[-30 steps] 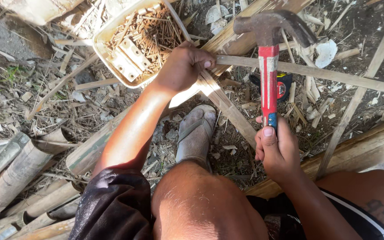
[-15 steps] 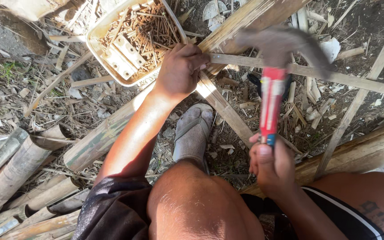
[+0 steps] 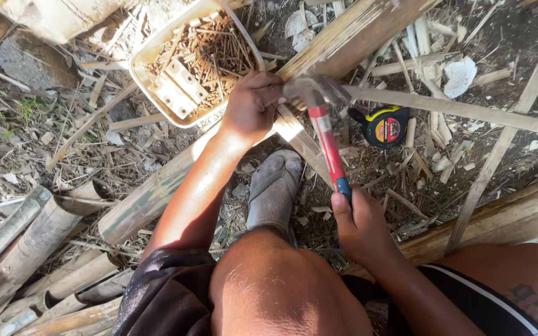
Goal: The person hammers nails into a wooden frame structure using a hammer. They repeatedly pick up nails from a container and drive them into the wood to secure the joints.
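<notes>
Above the left hand (image 3: 251, 106), clenched on a bamboo slat (image 3: 462, 107), sits a cream tray (image 3: 151, 56) of rusty nails (image 3: 219, 46) and pale hinges (image 3: 179, 86), while the right hand (image 3: 359, 224) grasps a red-handled hammer (image 3: 325, 124) near a black-and-yellow tape measure (image 3: 386, 126).

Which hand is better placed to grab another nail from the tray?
Left. The left hand rests on the bamboo strip right beside the nail tray. The right hand grips the hammer handle, farther from the tray.
</notes>
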